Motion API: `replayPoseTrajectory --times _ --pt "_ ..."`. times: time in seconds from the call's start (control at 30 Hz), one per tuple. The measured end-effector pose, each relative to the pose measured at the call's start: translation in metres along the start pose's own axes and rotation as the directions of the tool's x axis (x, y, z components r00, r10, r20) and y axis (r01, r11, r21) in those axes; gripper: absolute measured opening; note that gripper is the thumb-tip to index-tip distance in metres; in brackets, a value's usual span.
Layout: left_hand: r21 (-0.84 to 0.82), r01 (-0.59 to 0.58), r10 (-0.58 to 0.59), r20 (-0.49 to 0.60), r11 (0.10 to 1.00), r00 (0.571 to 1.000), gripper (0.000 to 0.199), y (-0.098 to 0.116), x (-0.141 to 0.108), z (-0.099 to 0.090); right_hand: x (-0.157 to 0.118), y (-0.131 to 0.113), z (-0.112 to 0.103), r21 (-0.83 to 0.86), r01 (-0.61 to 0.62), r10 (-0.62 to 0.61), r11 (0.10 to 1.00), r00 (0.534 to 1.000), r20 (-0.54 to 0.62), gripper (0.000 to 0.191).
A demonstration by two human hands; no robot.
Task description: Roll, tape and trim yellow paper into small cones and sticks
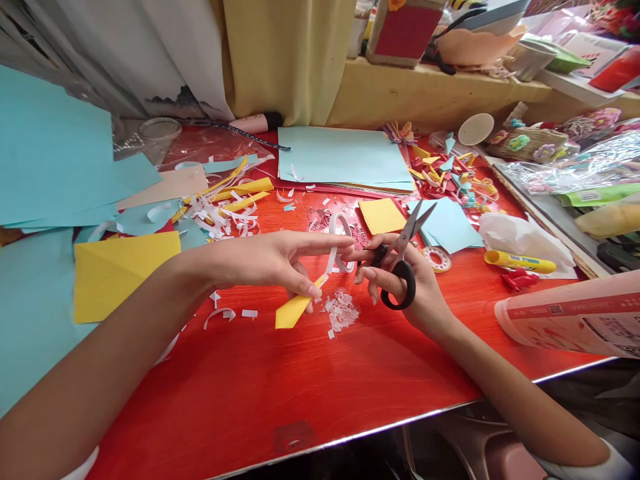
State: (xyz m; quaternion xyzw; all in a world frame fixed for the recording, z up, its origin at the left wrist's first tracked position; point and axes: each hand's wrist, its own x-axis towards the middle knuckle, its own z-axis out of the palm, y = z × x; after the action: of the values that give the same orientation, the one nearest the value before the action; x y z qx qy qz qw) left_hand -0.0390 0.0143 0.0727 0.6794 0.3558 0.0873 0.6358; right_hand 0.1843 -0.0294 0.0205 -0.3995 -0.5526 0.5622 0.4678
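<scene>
Clearly the left hand (280, 263) is the nearer one: its thumb and fingers pinch the far end of a folded yellow paper (291, 313), which sticks out below them. The paper's long axis slants from near left to far right, roughly toward the right hand (423, 283). That hand, well apart from the paper, holds black-handled scissors (407, 235), slightly parted blades aimed away from it. A white strip (333, 260) curls beside the left forefinger.
</scene>
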Motion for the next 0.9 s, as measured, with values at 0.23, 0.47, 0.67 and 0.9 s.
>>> replayPoseTrajectory --times 0.23,0.47,0.67,0.9 --pt "-0.019 -0.132 0.133 0.057 0.991 0.990 0.078 -0.003 0.007 0.013 0.002 -0.004 0.004 0.157 -0.161 0.159 0.974 0.987 0.028 0.029" --pt "0.048 -0.200 0.189 0.179 0.979 0.966 0.077 -0.008 0.013 0.018 -0.002 -0.004 0.006 0.199 -0.109 0.116 0.974 0.993 -0.022 0.031" --pt "0.048 -0.186 0.174 0.192 0.981 0.966 0.079 -0.006 0.014 0.020 -0.004 -0.001 0.009 0.214 -0.132 0.143 0.968 0.989 -0.039 0.030" --pt "-0.005 -0.156 0.156 0.117 0.988 0.981 0.075 -0.004 0.011 0.018 -0.006 0.001 0.008 0.217 -0.140 0.158 0.966 0.985 -0.065 0.033"
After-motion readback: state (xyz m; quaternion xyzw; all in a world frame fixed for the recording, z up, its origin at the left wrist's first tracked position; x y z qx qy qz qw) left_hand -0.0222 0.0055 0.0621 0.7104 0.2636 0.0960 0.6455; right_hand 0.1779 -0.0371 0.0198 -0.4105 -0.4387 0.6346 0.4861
